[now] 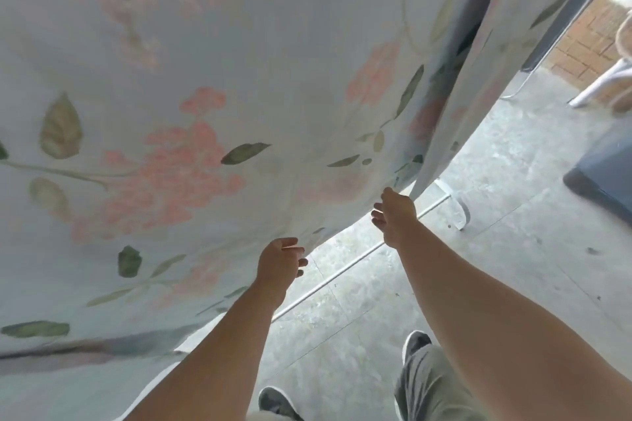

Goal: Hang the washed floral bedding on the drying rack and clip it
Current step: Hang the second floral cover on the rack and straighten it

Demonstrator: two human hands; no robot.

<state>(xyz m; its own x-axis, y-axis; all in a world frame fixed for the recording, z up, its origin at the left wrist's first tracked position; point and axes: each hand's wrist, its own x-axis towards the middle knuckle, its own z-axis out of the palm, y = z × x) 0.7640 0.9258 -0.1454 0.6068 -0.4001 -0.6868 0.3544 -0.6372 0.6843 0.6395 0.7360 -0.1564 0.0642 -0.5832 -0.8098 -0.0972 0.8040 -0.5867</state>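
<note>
Floral bedding (205, 113): pale cloth with pink blossoms and green leaves. It hangs and fills the view from 9 through 12 o'clock to centre, with the lower hem running diagonally from 7 toward 2 o'clock.
Left hand (282, 260): at the hem near centre, fingers loosely curled. Too blurred to tell whether it pinches the cloth.
Right hand (393, 215): just toward 2 o'clock of the left hand, thumb tip at the hem, fingers bent. Grip cannot be told.
Rack bar (342, 278): white rod, low, below the hem.
Concrete floor (513, 249): 3 to 6 o'clock.
Dark mat (608, 188): 3 o'clock.
Brick wall (588, 44): 2 o'clock.
Grey shoes (277, 402): 6 o'clock.
</note>
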